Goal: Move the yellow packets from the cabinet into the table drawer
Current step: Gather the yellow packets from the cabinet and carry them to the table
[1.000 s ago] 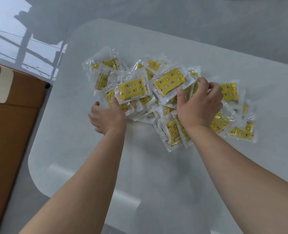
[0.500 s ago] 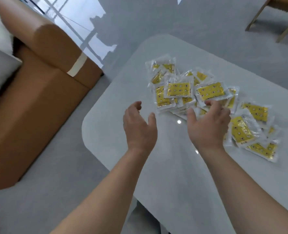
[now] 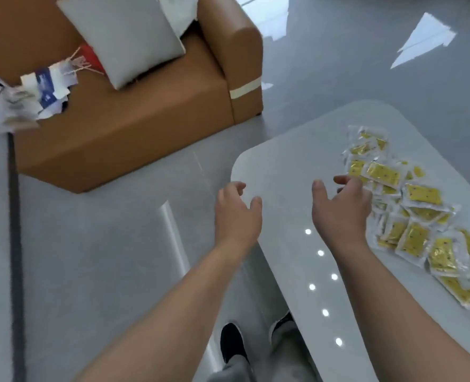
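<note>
Both hands empty above the near-left end of the white glossy table (image 3: 283,166).
Left hand (image 3: 235,213) and right hand (image 3: 338,210): fingers loosely apart. Pile of yellow clear-wrapped packets (image 3: 410,210) on the tabletop, right. Tan leather sofa (image 3: 151,128) with grey cushion (image 3: 123,37) far left.

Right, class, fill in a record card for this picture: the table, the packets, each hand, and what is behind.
Table: white, glossy, rounded corner
Yellow packets: loose heap on the table top
Left hand: open, empty, over the table's edge
Right hand: open, empty, beside the packets
Behind: brown sofa with grey cushion
</note>
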Motion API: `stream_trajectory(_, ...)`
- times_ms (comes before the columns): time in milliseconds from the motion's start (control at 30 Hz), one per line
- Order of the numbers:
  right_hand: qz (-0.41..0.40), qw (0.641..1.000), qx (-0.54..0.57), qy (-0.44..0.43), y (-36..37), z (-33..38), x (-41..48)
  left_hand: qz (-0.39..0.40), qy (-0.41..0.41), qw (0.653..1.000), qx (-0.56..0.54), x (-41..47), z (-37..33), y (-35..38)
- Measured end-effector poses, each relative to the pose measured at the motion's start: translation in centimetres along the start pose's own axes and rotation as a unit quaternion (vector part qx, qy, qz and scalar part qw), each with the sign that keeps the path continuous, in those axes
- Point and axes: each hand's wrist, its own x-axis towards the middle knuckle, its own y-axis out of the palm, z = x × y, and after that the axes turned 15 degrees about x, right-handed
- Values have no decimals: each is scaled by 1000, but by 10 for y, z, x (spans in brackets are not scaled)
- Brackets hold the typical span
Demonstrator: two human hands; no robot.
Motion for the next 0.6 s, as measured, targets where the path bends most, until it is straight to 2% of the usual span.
stream_trajectory(167,116,992,-39,-27,88,30,-94,-68,-83,994,-38,-28,106,-81)
stream_trajectory(300,218,971,-71,-62,165,43,-171,-125,-175,973,-85,-57,198,-129)
stream_trajectory(467,347,923,-122,-111,243,45,-272,-194,-291,924,-155,-112,300,-165)
stream_trajectory(600,453,869,-151,-131,290,38,-358,-263,-368,871,-192,-169,368,-187)
